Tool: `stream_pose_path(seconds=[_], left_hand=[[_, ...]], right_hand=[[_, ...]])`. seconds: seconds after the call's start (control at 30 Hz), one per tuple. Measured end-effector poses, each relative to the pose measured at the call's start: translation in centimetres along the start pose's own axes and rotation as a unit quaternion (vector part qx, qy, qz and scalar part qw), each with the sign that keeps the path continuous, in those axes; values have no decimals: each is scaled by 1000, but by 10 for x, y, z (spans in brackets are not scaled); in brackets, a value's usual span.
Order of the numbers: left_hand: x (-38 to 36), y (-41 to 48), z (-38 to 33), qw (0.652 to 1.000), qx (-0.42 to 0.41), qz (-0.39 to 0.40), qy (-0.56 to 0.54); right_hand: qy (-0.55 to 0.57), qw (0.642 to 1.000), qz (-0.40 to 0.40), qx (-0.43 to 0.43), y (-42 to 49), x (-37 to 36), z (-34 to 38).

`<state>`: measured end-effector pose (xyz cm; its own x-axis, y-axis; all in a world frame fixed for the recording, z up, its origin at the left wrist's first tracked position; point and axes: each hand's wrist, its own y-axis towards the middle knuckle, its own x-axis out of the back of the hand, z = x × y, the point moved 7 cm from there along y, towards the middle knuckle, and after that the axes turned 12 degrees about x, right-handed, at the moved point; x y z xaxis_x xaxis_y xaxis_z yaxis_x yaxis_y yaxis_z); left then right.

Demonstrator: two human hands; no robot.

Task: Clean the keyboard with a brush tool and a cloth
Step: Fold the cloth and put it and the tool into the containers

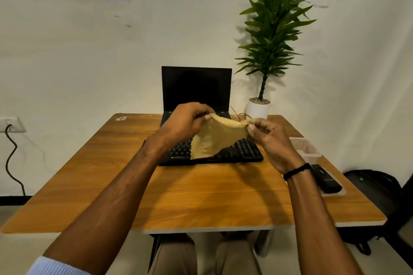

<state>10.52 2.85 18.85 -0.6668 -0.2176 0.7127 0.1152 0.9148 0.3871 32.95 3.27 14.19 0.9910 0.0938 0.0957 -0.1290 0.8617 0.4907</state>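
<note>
A tan cloth (pixel 214 138) hangs spread in the air above a black keyboard (pixel 241 152) that lies on the wooden table (pixel 201 196). My left hand (pixel 185 120) pinches the cloth's upper left corner. My right hand (pixel 270 138) pinches its upper right corner. The cloth's lower edge droops onto the keyboard's middle and hides part of the keys. No brush tool can be made out.
A black laptop (pixel 196 89) stands open behind the keyboard. A potted plant (pixel 259 107) sits at the table's back right. A clear plastic box (pixel 306 149) and a black device (pixel 326 178) on a tray lie at the right edge. A dark bag (pixel 375 190) rests on the floor.
</note>
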Motion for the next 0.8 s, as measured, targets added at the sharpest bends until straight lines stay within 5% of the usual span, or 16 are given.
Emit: stream_pose_path(seconds=[0.07,0.17,0.27,0.4,0.57,0.7,0.8], left_hand=[[-23,-21,18,992,18,113,52],[-65,-66,46,951,39,288,107],[-93,-104,64,920,64,373,107],[-101,-105,74,930,67,353,79],[-95,-66,80,973,77,211,53],[-102,-45,89,981,113,130,89],[-111,-45,97,960,128,97,229]], right_hand=[[-36,989,126,-63,-22,-6,-19],[-78,928,338,-138,-63,-22,-54],[-52,890,423,-163,-89,-37,-77],[-21,922,348,-169,-85,-40,-83],[-158,958,116,-210,-57,-22,-97],[-366,908,32,-200,-45,-27,-102],[-444,873,27,-200,-49,-38,-108]])
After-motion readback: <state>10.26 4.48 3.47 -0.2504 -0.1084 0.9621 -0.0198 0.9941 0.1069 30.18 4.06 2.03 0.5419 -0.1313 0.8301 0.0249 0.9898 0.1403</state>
